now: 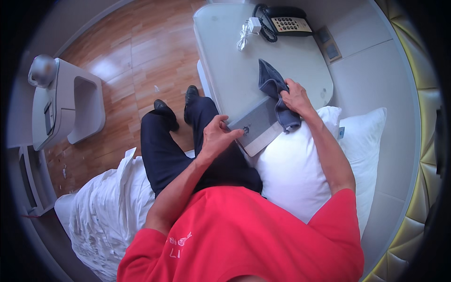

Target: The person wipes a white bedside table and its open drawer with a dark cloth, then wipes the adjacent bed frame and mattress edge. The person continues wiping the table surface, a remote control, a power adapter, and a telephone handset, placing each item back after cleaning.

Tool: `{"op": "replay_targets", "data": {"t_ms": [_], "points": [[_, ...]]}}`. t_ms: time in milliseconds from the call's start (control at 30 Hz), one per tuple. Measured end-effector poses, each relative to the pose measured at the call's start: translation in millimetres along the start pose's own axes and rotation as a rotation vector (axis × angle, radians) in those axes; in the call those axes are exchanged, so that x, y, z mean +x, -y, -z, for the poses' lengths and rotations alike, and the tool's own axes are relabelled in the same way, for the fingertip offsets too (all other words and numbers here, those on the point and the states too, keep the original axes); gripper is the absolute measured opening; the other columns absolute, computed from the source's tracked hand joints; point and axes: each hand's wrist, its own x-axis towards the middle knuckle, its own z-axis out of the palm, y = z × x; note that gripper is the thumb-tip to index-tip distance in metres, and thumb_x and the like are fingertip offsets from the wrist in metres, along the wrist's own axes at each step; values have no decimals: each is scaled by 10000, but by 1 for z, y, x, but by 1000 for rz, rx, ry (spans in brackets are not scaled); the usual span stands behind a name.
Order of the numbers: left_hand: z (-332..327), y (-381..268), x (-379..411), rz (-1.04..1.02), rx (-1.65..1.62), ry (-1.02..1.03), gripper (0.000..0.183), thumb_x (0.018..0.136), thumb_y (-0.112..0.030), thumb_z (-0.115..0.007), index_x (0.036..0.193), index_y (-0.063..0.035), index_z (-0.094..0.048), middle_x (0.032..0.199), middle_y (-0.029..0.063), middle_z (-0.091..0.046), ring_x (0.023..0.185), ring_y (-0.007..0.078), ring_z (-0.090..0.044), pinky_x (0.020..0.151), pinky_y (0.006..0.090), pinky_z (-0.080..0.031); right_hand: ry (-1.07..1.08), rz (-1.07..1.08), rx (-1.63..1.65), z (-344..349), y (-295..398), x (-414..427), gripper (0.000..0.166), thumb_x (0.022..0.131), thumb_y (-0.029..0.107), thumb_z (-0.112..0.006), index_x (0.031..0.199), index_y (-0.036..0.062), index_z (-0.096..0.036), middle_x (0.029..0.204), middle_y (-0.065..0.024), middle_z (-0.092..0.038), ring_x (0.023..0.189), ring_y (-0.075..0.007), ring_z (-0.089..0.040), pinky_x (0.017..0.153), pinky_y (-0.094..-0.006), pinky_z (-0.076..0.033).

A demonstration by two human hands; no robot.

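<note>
My right hand (pixel 296 97) grips a bunched dark blue-grey cloth (pixel 276 88), whose lower folds lie over the far end of a flat grey folder or booklet (pixel 259 120). At the folder's near end is my left hand (pixel 220 135), thumb and fingers apart around its corner; whether it touches the folder I cannot tell. The folder has a grey cover with a small dark emblem and a paler strip along one side. It rests at the edge of a glass-topped bedside table (pixel 225 53), next to a white pillow (pixel 292 172).
A corded telephone (pixel 289 23) and a white charger (pixel 253 26) with a bundled cable sit on the table's far part. Another pillow (pixel 366 141) leans near the wall. Crumpled white bedding (pixel 102 208) lies at lower left. A white desk (pixel 63 105) stands beyond the wooden floor (pixel 116 88).
</note>
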Motion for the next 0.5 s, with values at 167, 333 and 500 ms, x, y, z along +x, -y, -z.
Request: {"op": "replay_targets", "data": {"t_ms": [167, 333, 500], "points": [[15, 11, 26, 117, -344, -153, 544, 726, -210, -834, 1142, 59, -608, 871, 73, -653, 782, 133, -615, 676, 253, -514, 30, 113, 43, -18, 24, 5, 389, 817, 171, -528, 1165, 8, -589, 992, -279, -622, 953, -434, -596, 890, -453, -484], [6, 14, 18, 269, -292, 112, 506, 832, -273, -781, 1166, 47, -576, 987, 96, -657, 848, 165, -638, 688, 277, -531, 123, 305, 71, -42, 80, -19, 320, 844, 133, -530, 1148, 86, -620, 991, -207, -568, 887, -401, -610, 833, -432, -511], [3, 8, 8, 150, -347, 41, 347, 804, -234, -750, 977, 55, -670, 857, 88, -695, 744, 144, -644, 668, 303, -523, 291, 416, 134, -41, 115, -22, 306, 842, 99, -513, 1118, 75, -643, 1014, -199, -607, 938, -384, -619, 849, -430, -504]]}}
